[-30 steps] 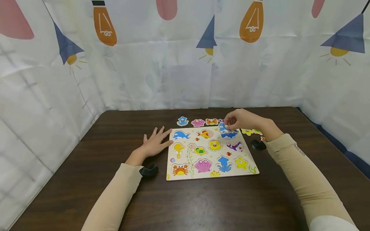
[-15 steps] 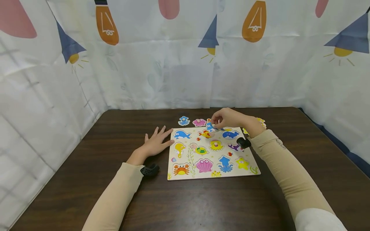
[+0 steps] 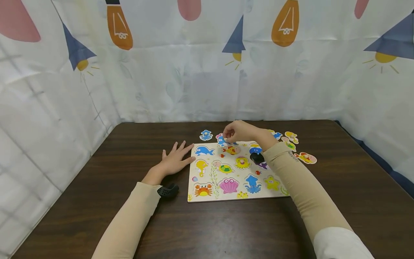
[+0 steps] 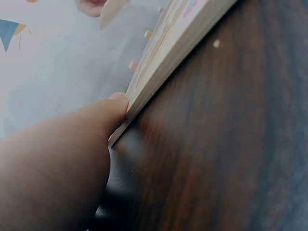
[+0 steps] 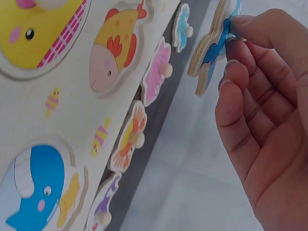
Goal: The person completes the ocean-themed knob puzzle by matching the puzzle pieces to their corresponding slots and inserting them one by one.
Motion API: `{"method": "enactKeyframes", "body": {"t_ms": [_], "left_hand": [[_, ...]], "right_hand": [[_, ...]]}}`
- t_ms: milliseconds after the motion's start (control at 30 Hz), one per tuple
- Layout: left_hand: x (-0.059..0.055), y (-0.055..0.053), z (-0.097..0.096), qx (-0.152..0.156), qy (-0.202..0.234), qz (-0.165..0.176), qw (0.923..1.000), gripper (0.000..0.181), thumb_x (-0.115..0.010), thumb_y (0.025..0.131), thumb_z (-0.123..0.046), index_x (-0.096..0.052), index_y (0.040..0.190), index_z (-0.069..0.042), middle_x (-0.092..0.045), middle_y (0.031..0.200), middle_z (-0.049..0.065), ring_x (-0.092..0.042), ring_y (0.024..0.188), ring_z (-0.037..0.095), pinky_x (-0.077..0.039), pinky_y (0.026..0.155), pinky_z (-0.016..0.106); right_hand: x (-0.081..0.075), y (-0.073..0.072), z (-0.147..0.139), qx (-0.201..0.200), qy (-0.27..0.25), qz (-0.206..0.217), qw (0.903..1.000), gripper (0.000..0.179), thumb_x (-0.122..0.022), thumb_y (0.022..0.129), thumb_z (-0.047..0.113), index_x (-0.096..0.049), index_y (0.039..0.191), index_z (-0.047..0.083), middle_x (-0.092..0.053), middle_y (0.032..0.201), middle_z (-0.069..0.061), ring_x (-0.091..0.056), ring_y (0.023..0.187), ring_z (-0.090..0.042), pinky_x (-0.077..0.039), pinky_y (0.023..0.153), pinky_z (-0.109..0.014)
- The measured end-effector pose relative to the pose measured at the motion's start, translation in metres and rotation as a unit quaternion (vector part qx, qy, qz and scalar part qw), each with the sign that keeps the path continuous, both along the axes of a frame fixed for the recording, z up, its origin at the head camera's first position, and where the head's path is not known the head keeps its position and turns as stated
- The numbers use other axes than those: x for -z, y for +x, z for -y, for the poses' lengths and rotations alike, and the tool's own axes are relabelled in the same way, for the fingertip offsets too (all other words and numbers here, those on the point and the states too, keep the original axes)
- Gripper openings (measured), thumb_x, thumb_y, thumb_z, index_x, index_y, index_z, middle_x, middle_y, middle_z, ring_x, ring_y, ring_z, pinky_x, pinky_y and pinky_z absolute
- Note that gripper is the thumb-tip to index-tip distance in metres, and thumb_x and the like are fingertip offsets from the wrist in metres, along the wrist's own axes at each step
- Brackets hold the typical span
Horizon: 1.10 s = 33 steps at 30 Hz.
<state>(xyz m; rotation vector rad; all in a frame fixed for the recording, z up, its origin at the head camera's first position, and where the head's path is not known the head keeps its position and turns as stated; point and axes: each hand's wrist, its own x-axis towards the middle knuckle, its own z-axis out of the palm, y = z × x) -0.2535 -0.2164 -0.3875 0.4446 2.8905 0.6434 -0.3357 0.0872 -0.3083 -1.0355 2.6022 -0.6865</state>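
My right hand point(image 3: 240, 131) pinches a blue sea-animal puzzle piece point(image 3: 221, 141) between thumb and fingers, above the board's far edge. In the right wrist view this piece point(image 5: 211, 53) is tilted nearly edge-on, apart from the board. My left hand point(image 3: 173, 162) lies with fingers spread at the left side of the wooden puzzle board point(image 3: 207, 173). Its thumb point(image 4: 118, 108) touches the board's edge in the left wrist view. A yellow octopus piece point(image 3: 242, 162) with a knob sits in its recess. The dolphin recess point(image 3: 204, 150) is at the board's far left corner.
Behind the board lie knobbed pieces: a blue squid point(image 3: 206, 135), a pink shell point(image 5: 159, 72), a crab point(image 5: 130, 137) and a purple whale point(image 5: 103, 204). Several more, including a red-yellow fish point(image 3: 307, 158), lie at the right. A printed curtain point(image 3: 207, 86) stands behind the dark table point(image 3: 226, 226).
My right hand has moved left along the board's far edge, carrying the blue piece from the far right corner toward the far left. My left hand stays at the board's left side.
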Motion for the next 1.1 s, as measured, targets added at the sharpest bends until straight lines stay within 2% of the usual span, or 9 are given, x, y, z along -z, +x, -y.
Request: {"method": "enactKeyframes", "body": {"t_ms": [400, 700, 1100], "left_hand": [[-0.001, -0.002, 0.000, -0.005, -0.006, 0.005, 1.0000, 0.072, -0.048, 0.106, -0.053, -0.024, 0.166, -0.021, -0.007, 0.170, 0.018, 0.005, 0.154, 0.045, 0.009, 0.109, 0.078], [0.000, -0.003, 0.000, -0.001, -0.008, 0.004, 1.0000, 0.072, -0.047, 0.106, -0.054, -0.024, 0.166, -0.021, -0.007, 0.170, 0.018, 0.004, 0.154, 0.046, 0.007, 0.109, 0.079], [0.000, -0.002, 0.000, -0.001, -0.005, 0.005, 1.0000, 0.072, -0.047, 0.106, -0.054, -0.024, 0.166, -0.021, -0.006, 0.170, 0.018, 0.005, 0.154, 0.046, 0.007, 0.108, 0.079]], "right_hand": [[0.017, -0.009, 0.034, -0.006, -0.001, -0.017, 0.9998, 0.004, -0.073, 0.095, 0.009, -0.074, 0.098, 0.007, -0.062, 0.087, -0.003, -0.054, 0.083, -0.019, -0.047, 0.072, -0.028], [0.025, -0.011, 0.056, 0.005, 0.005, -0.002, 1.0000, 0.005, -0.074, 0.094, 0.008, -0.073, 0.098, 0.007, -0.060, 0.089, -0.004, -0.054, 0.088, -0.019, -0.048, 0.078, -0.027], [0.029, -0.006, 0.077, -0.007, 0.037, 0.005, 0.9993, 0.007, -0.072, 0.097, 0.013, -0.075, 0.102, 0.008, -0.066, 0.094, -0.004, -0.057, 0.086, -0.017, -0.050, 0.078, -0.027]]}}
